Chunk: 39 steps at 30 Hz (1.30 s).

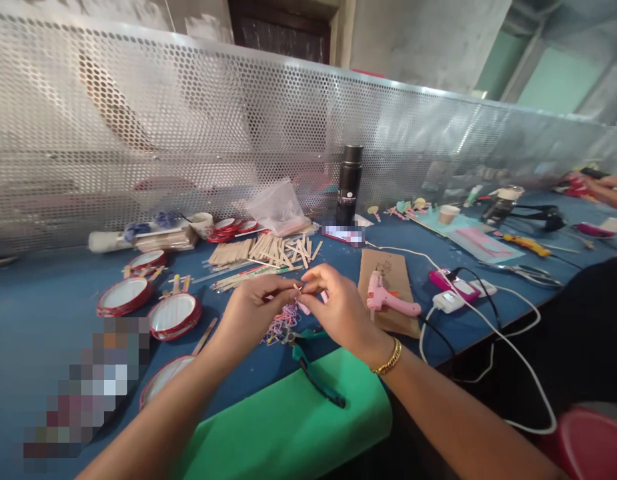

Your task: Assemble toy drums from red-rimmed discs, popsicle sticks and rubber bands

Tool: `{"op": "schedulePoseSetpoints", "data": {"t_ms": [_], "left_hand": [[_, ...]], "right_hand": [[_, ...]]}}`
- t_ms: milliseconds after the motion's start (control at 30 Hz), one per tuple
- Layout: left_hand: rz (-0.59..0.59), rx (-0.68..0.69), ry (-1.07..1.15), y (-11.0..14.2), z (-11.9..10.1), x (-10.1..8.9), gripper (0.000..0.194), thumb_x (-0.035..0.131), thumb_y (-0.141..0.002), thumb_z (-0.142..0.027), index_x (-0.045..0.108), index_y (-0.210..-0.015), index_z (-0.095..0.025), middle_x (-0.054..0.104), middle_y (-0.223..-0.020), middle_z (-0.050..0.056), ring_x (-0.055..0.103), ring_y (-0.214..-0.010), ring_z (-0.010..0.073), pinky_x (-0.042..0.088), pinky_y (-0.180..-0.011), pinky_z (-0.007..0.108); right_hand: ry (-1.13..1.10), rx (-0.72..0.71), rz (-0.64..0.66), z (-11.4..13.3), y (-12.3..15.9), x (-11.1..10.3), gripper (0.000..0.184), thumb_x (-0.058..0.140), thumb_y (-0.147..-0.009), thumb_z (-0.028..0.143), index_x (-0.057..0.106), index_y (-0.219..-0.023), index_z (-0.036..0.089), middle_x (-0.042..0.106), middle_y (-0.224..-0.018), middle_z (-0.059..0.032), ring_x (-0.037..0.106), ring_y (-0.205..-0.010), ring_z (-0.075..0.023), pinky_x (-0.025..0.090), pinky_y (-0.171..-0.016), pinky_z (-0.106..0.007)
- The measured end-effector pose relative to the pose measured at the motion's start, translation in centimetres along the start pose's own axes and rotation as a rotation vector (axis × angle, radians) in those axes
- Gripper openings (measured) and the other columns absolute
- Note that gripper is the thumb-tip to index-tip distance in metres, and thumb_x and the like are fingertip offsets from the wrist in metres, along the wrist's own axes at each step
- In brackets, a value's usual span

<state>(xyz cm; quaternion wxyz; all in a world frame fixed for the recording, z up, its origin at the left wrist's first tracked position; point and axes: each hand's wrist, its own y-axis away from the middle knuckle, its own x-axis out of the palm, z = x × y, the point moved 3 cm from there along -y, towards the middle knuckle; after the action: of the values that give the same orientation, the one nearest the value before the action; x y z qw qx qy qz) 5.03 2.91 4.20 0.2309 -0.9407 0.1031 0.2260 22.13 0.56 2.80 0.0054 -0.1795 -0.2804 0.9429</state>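
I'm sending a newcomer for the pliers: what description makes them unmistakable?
On the blue table, find the large green material at the near edge. The pliers lie partly on it, below the right hand in this view. Their teal-and-black handles distinguish them from the pink glue gun and multicoloured tangle nearby.

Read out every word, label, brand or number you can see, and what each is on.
"FASHION", probably: on the black bottle; the rest of its print is too small.
Dark marks on the brown cardboard: too blurred to read.
Nothing else is legible.
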Motion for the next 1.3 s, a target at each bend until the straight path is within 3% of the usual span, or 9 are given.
{"op": "schedulePoseSetpoints", "data": {"t_ms": [300, 400, 467, 567, 667, 1033, 1133, 1200, 1300], "left_hand": [[0.002, -0.214, 0.321, 0.3, -1.4, 0.9, 0.029, 0.083, -0.076, -0.050, 0.084, -0.077, -0.020, 0.078, -0.073, 0.005, 0.065, -0.062, 0.0143, 0.049, -0.050, 0.019], [-0.046, -0.408, 0.464, 0.5, -1.0, 1.2, 0.036, 0.088, -0.071, -0.052, 0.081, -0.081, -0.018, 0.079, -0.074, 0.005, 0.071, -0.063, 0.0156, 0.051, -0.049, 0.019], [-0.090, -0.486, 0.531, 0.4, -0.6, 1.1, 0.035, 0.090, -0.072, -0.049, 0.079, -0.084, -0.017, 0.080, -0.078, 0.005, 0.074, -0.063, 0.0159, 0.052, -0.048, 0.018], [-0.143, -0.556, 0.597, 0.2, -0.1, 0.9, 0.022, 0.084, -0.084, -0.036, 0.077, -0.088, -0.016, 0.080, -0.077, 0.006, 0.074, -0.060, 0.0141, 0.052, -0.044, 0.015], [-0.176, -0.610, 0.697, 0.1, 0.7, 1.0, 0.009, 0.073, -0.094, -0.021, 0.077, -0.093, -0.014, 0.079, -0.074, 0.006, 0.074, -0.058, 0.0119, 0.052, -0.043, 0.013], [-0.225, -0.661, 1.094, 0.6, 1.9, 0.9, 0.025, 0.069, -0.085, 0.009, 0.080, -0.095, -0.010, 0.083, -0.092, 0.008, 0.079, -0.071, 0.0109, 0.064, -0.060, 0.012], [-0.177, -0.715, 1.105, 1.4, 1.3, 2.2, 0.025, 0.071, -0.082, 0.011, 0.081, -0.093, -0.009, 0.083, -0.088, 0.009, 0.078, -0.066, 0.0114, 0.063, -0.056, 0.013], [-0.125, -0.724, 1.125, 1.9, 0.7, 3.1, 0.026, 0.071, -0.080, 0.014, 0.081, -0.091, -0.008, 0.083, -0.087, 0.009, 0.077, -0.065, 0.0114, 0.064, -0.058, 0.014], [-0.086, -0.714, 1.155, 2.2, 0.3, 3.9, 0.026, 0.071, -0.079, 0.015, 0.081, -0.088, -0.008, 0.083, -0.085, 0.008, 0.078, -0.067, 0.0114, 0.064, -0.061, 0.014]], "right_hand": [[0.200, -0.056, 0.018, 0.9, 0.3, -1.7, 0.027, 0.080, -0.089, 0.021, 0.061, -0.107, 0.021, 0.080, -0.094, -0.0040, 0.078, -0.088, -0.0220, 0.056, -0.078, -0.033], [0.487, -0.071, 0.047, 1.0, 0.7, -3.8, 0.031, 0.082, -0.088, 0.031, 0.065, -0.112, 0.019, 0.078, -0.105, -0.0082, 0.074, -0.099, -0.0262, 0.054, -0.086, -0.038], [0.785, -0.068, 0.061, 0.5, 1.4, -5.8, 0.021, 0.078, -0.091, 0.028, 0.069, -0.107, 0.018, 0.076, -0.107, -0.0115, 0.070, -0.105, -0.0311, 0.051, -0.088, -0.042], [1.174, 0.087, 0.116, -1.3, 3.2, -8.8, 0.017, 0.071, -0.092, 0.027, 0.073, -0.103, 0.015, 0.073, -0.105, -0.0170, 0.066, -0.105, -0.0370, 0.048, -0.084, -0.045], [1.312, 0.232, 0.182, -3.2, 4.9, -10.7, 0.024, 0.065, -0.093, 0.032, 0.075, -0.106, 0.015, 0.073, -0.101, -0.0179, 0.068, -0.098, -0.0369, 0.045, -0.083, -0.045], [1.294, 0.341, 0.329, -7.2, 5.3, -11.6, 0.029, 0.054, -0.101, 0.035, 0.072, -0.105, 0.013, 0.076, -0.102, -0.0178, 0.074, -0.100, -0.0379, 0.050, -0.078, -0.044], [1.192, 0.275, 0.241, -8.1, 5.1, -12.6, 0.030, 0.049, -0.102, 0.032, 0.071, -0.099, 0.013, 0.075, -0.099, -0.0188, 0.072, -0.099, -0.0379, 0.051, -0.080, -0.045], [0.989, 0.258, 0.093, -7.7, 4.6, -13.6, 0.033, 0.048, -0.102, 0.036, 0.071, -0.099, 0.013, 0.074, -0.095, -0.0187, 0.071, -0.094, -0.0360, 0.052, -0.079, -0.045], [0.384, 0.271, -0.095, -5.7, 3.7, -14.6, 0.042, 0.048, -0.103, 0.055, 0.071, -0.114, 0.021, 0.074, -0.103, -0.0126, 0.067, -0.089, -0.0268, 0.054, -0.074, -0.038]]}}
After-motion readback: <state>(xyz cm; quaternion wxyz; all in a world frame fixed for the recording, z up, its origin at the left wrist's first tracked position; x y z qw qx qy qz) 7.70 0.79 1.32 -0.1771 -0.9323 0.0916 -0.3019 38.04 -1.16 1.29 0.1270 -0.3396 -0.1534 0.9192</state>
